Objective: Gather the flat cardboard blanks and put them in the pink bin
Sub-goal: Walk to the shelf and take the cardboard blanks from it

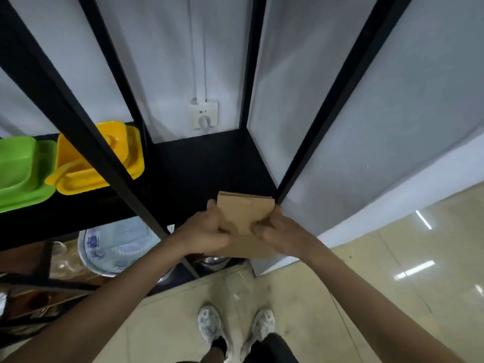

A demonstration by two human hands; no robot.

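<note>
A flat brown cardboard blank [243, 213] is held out over the front right corner of the black shelf [199, 169]. My left hand [207, 229] grips its left edge and my right hand [272, 231] grips its right edge, fingers curled over the card. Whether it is a single blank or a small stack cannot be told. No pink bin shows in this view.
A yellow bin [99, 158] and a green bin [21, 171] stand on the shelf at the left. Black frame posts [86, 132] cross in front of them. A lower shelf holds a blue-patterned white bowl [115, 247] and jars. A wall socket [203, 115] sits behind. Tiled floor lies to the right.
</note>
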